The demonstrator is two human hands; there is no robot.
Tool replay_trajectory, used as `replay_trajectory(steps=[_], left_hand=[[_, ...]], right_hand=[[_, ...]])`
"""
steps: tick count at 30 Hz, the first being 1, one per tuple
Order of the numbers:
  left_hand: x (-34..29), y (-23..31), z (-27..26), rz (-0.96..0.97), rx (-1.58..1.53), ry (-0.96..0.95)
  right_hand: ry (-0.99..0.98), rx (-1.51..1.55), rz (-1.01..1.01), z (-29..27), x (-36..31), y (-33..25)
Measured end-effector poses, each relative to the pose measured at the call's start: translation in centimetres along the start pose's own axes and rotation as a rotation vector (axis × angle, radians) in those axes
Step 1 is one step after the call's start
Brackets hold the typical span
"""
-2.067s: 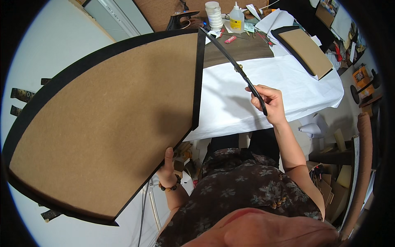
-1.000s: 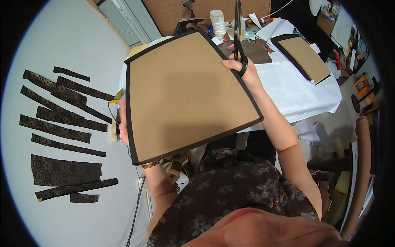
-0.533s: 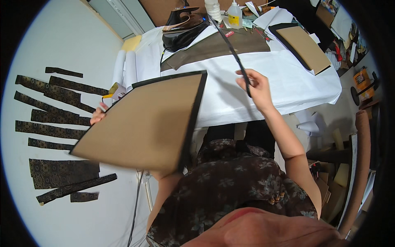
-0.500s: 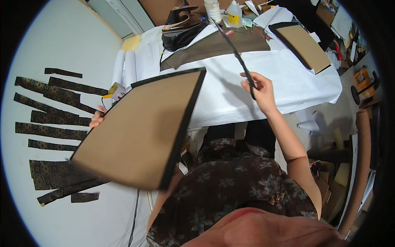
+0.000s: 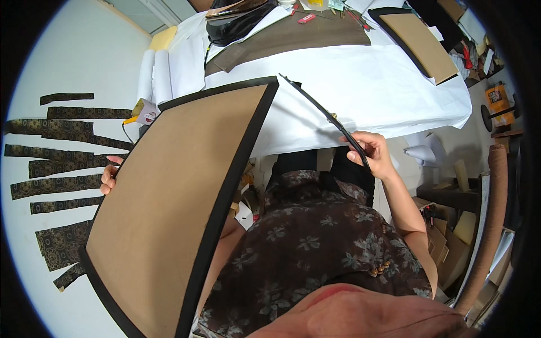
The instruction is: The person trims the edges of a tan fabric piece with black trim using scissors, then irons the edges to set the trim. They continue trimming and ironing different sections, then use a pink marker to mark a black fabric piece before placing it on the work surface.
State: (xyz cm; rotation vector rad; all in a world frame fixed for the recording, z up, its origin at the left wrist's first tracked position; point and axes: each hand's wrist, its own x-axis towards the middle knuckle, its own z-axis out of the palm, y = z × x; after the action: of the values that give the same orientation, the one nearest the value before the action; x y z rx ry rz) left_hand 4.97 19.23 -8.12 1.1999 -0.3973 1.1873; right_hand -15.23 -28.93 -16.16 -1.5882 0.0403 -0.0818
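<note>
Holding one panel [image 5: 174,186] and one pair of scissors [image 5: 333,117], the person's two hands were closed and well apart.

Nearest, the big fan-shaped panel, smooth tan board with a matte black border, tilted across the person's left side; the left hand [image 5: 107,179] bent its fingers around the far left edge, so the panel lay to their right. The right hand [image 5: 372,149] gripped the black handles, the slim blades pointing up and left toward the panel's upper corner; whether they were parted could not be told. Left of the panel hung at least eight strips [image 5: 56,187] of dark patterned fabric. Beyond spread one wrinkled white covering [image 5: 406,107], bearing two white paper rolls [image 5: 162,73], one smaller black-edged tan board [image 5: 417,45] and one glossy black iron [image 5: 239,28], partly cut off.
</note>
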Motion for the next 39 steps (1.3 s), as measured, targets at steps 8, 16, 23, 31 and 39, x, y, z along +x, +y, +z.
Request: replay_trajectory(steps=[8,16,23,31,39], left_hand=[[0.4,-0.5,-0.3,-0.158,-0.785,-0.012],[0.1,0.0,1.3,-0.017,0.246,0.143],[0.3,-1.2,-0.2,-0.104,-0.634,-0.036],[1.1,-3.5,-2.7,-0.084,-0.653,0.004],[2.3,-5.3,-4.2,-0.051,-0.693,-0.015]], right_hand=[[-0.038,-0.005,-0.018,0.5,0.6,0.2],[-0.067,0.030,-0.020,0.7,0.9,0.2],[-0.070,0.030,0.004,0.8,1.0,-0.2],[-0.074,-0.002,-0.008,0.6,1.1,-0.5],[-0.057,-0.018,0.016,0.6,0.9,-0.6]])
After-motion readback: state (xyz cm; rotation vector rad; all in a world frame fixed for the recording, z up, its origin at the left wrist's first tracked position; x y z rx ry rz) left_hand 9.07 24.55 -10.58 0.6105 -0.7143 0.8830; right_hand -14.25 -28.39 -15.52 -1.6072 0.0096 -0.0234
